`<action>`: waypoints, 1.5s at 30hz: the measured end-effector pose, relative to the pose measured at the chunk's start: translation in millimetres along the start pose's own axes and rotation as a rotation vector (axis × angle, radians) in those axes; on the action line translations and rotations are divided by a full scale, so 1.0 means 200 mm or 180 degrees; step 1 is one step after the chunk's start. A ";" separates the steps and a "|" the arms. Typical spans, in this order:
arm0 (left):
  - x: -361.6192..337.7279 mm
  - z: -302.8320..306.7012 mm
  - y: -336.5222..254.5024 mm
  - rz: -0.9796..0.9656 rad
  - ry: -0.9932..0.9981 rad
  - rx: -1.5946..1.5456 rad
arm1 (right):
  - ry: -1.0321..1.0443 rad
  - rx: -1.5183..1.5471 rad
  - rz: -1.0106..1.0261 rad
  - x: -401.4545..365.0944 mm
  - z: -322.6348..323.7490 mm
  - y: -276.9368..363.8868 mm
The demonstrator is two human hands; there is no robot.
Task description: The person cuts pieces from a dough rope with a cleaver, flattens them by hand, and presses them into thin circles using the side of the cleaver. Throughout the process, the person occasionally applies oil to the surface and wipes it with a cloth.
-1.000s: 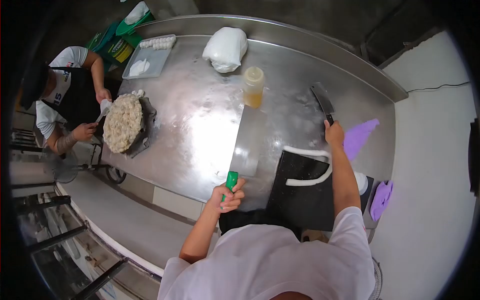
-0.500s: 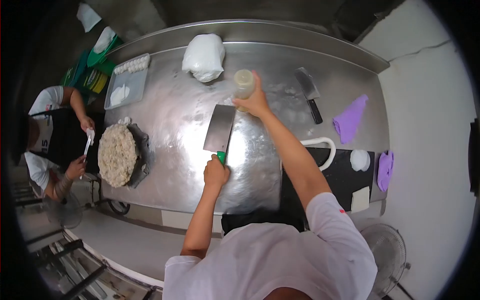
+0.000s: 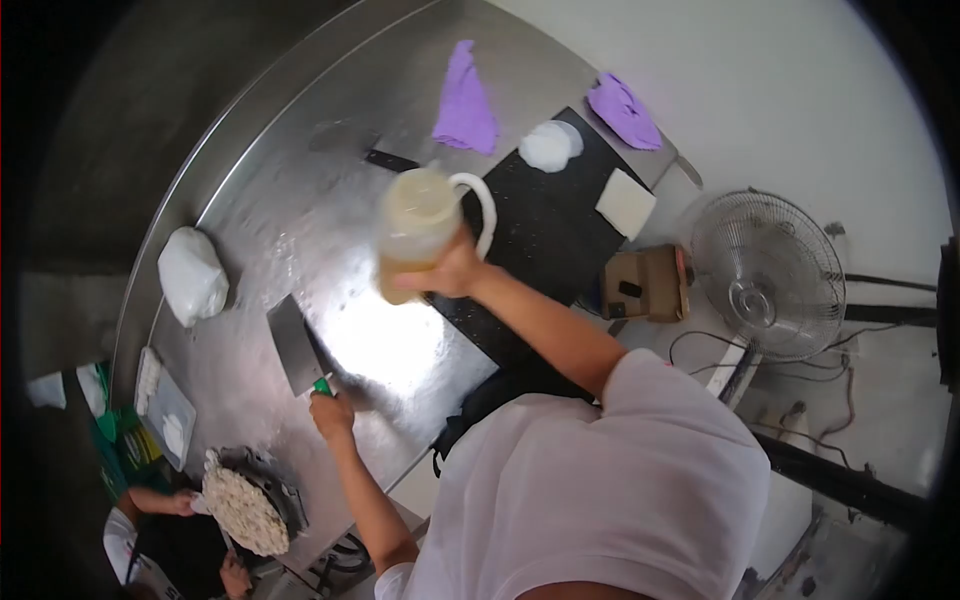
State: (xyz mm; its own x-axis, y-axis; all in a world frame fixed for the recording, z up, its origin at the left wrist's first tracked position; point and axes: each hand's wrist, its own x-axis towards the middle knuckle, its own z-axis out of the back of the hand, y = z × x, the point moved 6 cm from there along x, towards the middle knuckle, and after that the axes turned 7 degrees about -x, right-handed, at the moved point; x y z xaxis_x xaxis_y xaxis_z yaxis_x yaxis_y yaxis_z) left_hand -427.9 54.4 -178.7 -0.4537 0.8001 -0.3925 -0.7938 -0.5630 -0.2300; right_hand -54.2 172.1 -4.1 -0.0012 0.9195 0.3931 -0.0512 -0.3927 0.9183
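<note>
My left hand point(image 3: 331, 414) grips the green handle of a broad cleaver point(image 3: 295, 345), whose blade points up and left over the steel table point(image 3: 250, 255). Near the middle of the view, my right hand point(image 3: 450, 268) is wrapped round a clear bottle point(image 3: 421, 215) of pale yellowish liquid, slightly blurred. The bottle is in front of a white dough rope point(image 3: 484, 212) at the edge of a black mat point(image 3: 530, 215). Behind the bottle, a second cleaver's black handle point(image 3: 392, 161) shows.
Purple cloths point(image 3: 467, 105), a round white item point(image 3: 549, 147) and a white square point(image 3: 626, 203) lie beyond. At left are a white bag point(image 3: 193, 277), a tray point(image 3: 168, 410) and a filling-heaped pan point(image 3: 245, 505), beside a co-worker's hands point(image 3: 236, 577). A fan point(image 3: 768, 275) stands right.
The view has turned toward the right end of the table. My right hand has lifted the bottle and carried it toward the black mat. My left hand still holds the cleaver.
</note>
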 end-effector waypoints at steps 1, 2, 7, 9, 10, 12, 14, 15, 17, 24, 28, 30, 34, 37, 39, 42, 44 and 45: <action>0.00 -0.01 0.01 -0.0040 0.0041 0.0034 | -0.0075 0.0096 -0.0255 -0.08 0.20 0.02; 0.00 -0.01 0.01 -0.0087 -0.0058 -0.0043 | 0.0185 -0.0604 -0.0540 -0.19 0.42 -0.01; 0.04 -0.04 0.05 -0.0329 -0.0124 -0.0407 | 0.0044 -0.3184 -0.2071 -0.70 1.43 -0.12; 0.05 -0.07 0.05 -0.0225 -0.0182 -0.0471 | -0.0243 -0.3232 -0.2148 -0.90 1.74 -0.17; 0.05 -0.07 0.05 -0.0183 -0.0246 -0.0492 | -0.0250 -0.3452 -0.2613 -1.00 1.87 -0.22; 0.13 -0.15 0.14 -0.0023 -0.0286 -0.0619 | -0.0289 -0.3649 -0.3117 -1.07 2.00 -0.23; 0.17 -0.21 0.16 -0.0130 -0.0292 -0.0703 | -0.0366 -0.2962 -0.3138 -1.05 1.97 -0.21; 0.19 -0.22 0.17 -0.0204 -0.0309 -0.0808 | -0.0432 -0.2938 -0.3172 -1.05 1.96 -0.23; 0.14 -0.18 0.06 -0.0327 -0.0256 -0.0767 | -0.0401 -0.2294 -0.3202 -1.03 1.90 -0.33; 0.05 -0.12 -0.04 -0.0026 0.0022 -0.1460 | -0.0839 -0.1342 -0.3663 -1.09 1.91 -0.48; 0.11 -0.14 0.01 -0.0198 0.0216 -0.1654 | -0.1030 -0.0848 -0.3557 -1.10 1.89 -0.40; 0.12 -0.15 0.02 -0.0176 0.0230 -0.1710 | -0.0868 -0.0770 -0.3463 -1.12 1.86 -0.42; 0.10 -0.13 0.00 0.0067 0.0071 -0.1453 | -0.1015 -0.0794 -0.3679 -1.18 1.87 -0.44; 0.11 -0.14 0.03 -0.0036 0.0139 -0.1544 | -0.1077 -0.0746 -0.3835 -1.23 1.89 -0.45; 0.14 -0.16 0.05 0.0055 0.0109 -0.1521 | -0.0957 -0.0924 -0.3822 -1.25 1.86 -0.46; 0.12 -0.17 0.04 0.0056 0.0150 -0.1551 | -0.0692 -0.0975 -0.3703 -1.27 1.80 -0.43; 0.13 -0.17 0.05 -0.0021 0.0192 -0.1613 | -0.0984 -0.1023 -0.3579 -1.27 1.84 -0.39; 0.13 -0.17 0.05 -0.0160 0.0150 -0.1532 | -0.0965 -0.1031 -0.3571 -1.28 1.85 -0.37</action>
State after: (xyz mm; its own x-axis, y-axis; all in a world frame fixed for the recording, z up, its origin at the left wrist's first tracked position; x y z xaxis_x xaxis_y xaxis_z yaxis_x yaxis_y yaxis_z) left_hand -434.6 62.6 -221.5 -0.3919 0.8248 -0.4076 -0.5317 -0.5646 -0.6312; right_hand 319.4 -40.4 -154.7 0.4368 0.6869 -0.5809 -0.1215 0.6849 0.7185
